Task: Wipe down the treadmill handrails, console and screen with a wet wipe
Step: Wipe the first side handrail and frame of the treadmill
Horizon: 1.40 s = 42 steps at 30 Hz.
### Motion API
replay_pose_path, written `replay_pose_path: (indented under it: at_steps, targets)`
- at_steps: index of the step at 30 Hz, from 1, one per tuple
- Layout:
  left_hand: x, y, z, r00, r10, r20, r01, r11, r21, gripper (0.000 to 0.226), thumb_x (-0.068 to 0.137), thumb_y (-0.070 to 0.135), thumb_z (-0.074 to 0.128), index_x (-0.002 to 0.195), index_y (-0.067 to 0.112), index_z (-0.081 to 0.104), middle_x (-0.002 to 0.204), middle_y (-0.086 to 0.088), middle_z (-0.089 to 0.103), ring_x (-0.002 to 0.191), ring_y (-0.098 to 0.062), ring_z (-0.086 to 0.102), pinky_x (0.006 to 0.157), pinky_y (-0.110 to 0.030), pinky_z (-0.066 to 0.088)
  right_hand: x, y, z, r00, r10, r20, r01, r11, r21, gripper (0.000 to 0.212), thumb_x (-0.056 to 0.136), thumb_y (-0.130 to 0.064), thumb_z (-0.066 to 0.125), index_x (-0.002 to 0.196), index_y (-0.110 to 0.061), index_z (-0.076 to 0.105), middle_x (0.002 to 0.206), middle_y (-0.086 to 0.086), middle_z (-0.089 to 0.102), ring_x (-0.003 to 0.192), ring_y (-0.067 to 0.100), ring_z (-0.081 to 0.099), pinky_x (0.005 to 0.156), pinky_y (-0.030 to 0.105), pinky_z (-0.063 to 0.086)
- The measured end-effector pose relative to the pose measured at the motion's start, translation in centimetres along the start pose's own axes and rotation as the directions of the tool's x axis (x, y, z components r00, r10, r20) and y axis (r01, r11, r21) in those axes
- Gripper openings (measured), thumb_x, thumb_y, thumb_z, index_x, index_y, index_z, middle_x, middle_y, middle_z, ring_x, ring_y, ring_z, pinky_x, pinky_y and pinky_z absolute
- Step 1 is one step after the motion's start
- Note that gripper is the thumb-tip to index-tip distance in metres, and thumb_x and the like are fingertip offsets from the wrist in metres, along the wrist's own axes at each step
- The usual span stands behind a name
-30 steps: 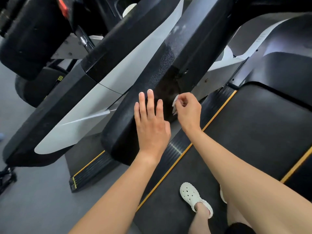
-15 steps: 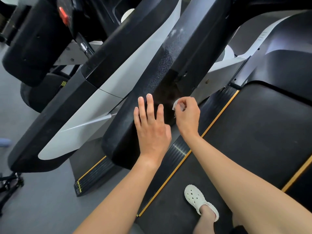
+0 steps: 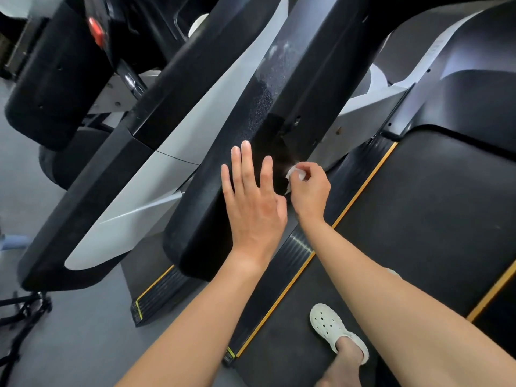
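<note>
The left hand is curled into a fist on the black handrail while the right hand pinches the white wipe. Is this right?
No fist: the head view shows the left hand lying flat, fingers straight, on the black handrail. The right hand does pinch the white wipe.

Person's left hand (image 3: 251, 208) and right hand (image 3: 310, 194) bare, forearms bare to frame edge. One foot in white clog (image 3: 333, 328): round vent holes on top, strap behind heel. Lower leg bare.
</note>
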<state>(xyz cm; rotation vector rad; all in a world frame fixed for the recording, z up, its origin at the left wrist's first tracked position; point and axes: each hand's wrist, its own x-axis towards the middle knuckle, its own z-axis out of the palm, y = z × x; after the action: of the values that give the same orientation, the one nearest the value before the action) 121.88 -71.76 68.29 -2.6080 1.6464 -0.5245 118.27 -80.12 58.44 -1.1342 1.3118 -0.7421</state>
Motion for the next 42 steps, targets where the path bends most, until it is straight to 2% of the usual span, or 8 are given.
replay_pose_path:
  at_steps: [5, 10, 14, 19, 26, 33, 38, 42]
  targets:
    - [1.0, 0.5, 0.5, 0.999, -0.01, 0.035, 0.007, 0.996, 0.09, 0.063, 0.092, 0.021, 0.044, 0.154, 0.012, 0.038, 0.169, -0.025, 0.009, 0.158, -0.04, 0.004, 0.126, -0.058, 0.013, 0.6, -0.9, 0.2, 0.994, 0.037, -0.099, -0.03, 0.997, 0.078, 0.015, 0.1, -0.014, 0.06, 0.109, -0.019, 0.072, 0.105, -0.009, 0.067, 0.095, 0.003, 0.061, 0.075, -0.003, 0.043]
    - [1.0, 0.3, 1.4, 1.0, -0.008, 0.021, 0.005, 0.989, 0.147, 0.061, 0.093, 0.023, 0.051, 0.153, 0.014, 0.039, 0.169, -0.024, 0.011, 0.157, -0.042, 0.009, 0.126, -0.057, 0.014, 2.1, 1.2, -0.6, 0.978, 0.178, 0.11, -0.165, 0.979, -0.118, 0.01, 0.098, -0.009, 0.06, 0.1, -0.018, 0.065, 0.097, -0.002, 0.065, 0.094, 0.015, 0.065, 0.067, 0.01, 0.043]
    - [1.7, 0.3, 1.9, 0.998, -0.032, -0.053, 0.039, 0.991, 0.129, 0.057, 0.089, 0.019, 0.07, 0.142, 0.014, 0.05, 0.163, -0.022, 0.025, 0.154, -0.041, 0.023, 0.124, -0.056, 0.02, 1.4, -1.0, -1.1, 0.998, 0.052, 0.031, -0.053, 0.998, 0.032, 0.01, 0.097, -0.014, 0.063, 0.099, -0.021, 0.069, 0.098, -0.006, 0.066, 0.088, 0.004, 0.063, 0.071, 0.007, 0.047]
    - [2.0, -0.1, 2.1, 0.995, -0.038, -0.088, 0.047, 0.993, 0.109, 0.051, 0.088, 0.02, 0.075, 0.135, 0.015, 0.055, 0.16, -0.019, 0.033, 0.15, -0.038, 0.03, 0.122, -0.054, 0.022, 0.9, -3.1, -0.5, 0.977, -0.159, -0.143, 0.176, 0.978, 0.112, 0.009, 0.097, -0.015, 0.065, 0.101, -0.017, 0.073, 0.106, -0.004, 0.063, 0.095, 0.0, 0.06, 0.08, 0.008, 0.047]
    - [2.0, -0.2, 1.9, 0.993, -0.057, -0.103, 0.066, 0.994, 0.09, 0.047, 0.086, 0.016, 0.077, 0.129, 0.016, 0.058, 0.158, -0.016, 0.036, 0.147, -0.036, 0.032, 0.119, -0.053, 0.026, 1.5, -2.7, -1.6, 0.999, 0.009, -0.036, -0.004, 0.993, 0.12, 0.013, 0.095, -0.014, 0.063, 0.105, -0.023, 0.066, 0.098, -0.01, 0.068, 0.091, 0.007, 0.066, 0.084, 0.032, 0.061]
    - [2.1, -0.2, 1.4, 0.99, -0.088, -0.109, 0.091, 0.996, 0.026, 0.047, 0.081, 0.011, 0.081, 0.124, 0.015, 0.062, 0.155, -0.014, 0.041, 0.145, -0.034, 0.035, 0.116, -0.053, 0.031, 0.0, -6.3, -1.4, 0.956, -0.285, -0.063, 0.292, 0.936, 0.197, 0.007, 0.094, -0.012, 0.068, 0.098, -0.017, 0.072, 0.098, -0.007, 0.068, 0.093, 0.011, 0.066, 0.078, 0.018, 0.054]
    - [2.2, -0.2, 1.2, 0.991, -0.097, -0.093, 0.099, 0.995, 0.021, 0.042, 0.082, 0.011, 0.079, 0.12, 0.017, 0.063, 0.154, -0.01, 0.036, 0.143, -0.033, 0.036, 0.111, -0.052, 0.037, 1.3, -3.5, -2.6, 0.987, -0.161, -0.018, 0.162, 0.983, 0.084, 0.008, 0.095, -0.013, 0.069, 0.098, -0.018, 0.076, 0.103, -0.008, 0.064, 0.093, 0.0, 0.063, 0.083, 0.023, 0.057]
    - [2.3, -0.1, 1.1, 0.99, -0.106, -0.088, 0.107, 0.994, 0.01, 0.044, 0.081, 0.011, 0.081, 0.121, 0.017, 0.062, 0.154, -0.011, 0.037, 0.144, -0.033, 0.037, 0.111, -0.052, 0.036, 0.7, -6.3, -1.9, 0.957, -0.286, -0.046, 0.29, 0.948, 0.129, 0.01, 0.094, -0.011, 0.068, 0.095, -0.017, 0.076, 0.097, -0.009, 0.067, 0.092, 0.005, 0.064, 0.077, 0.017, 0.052]
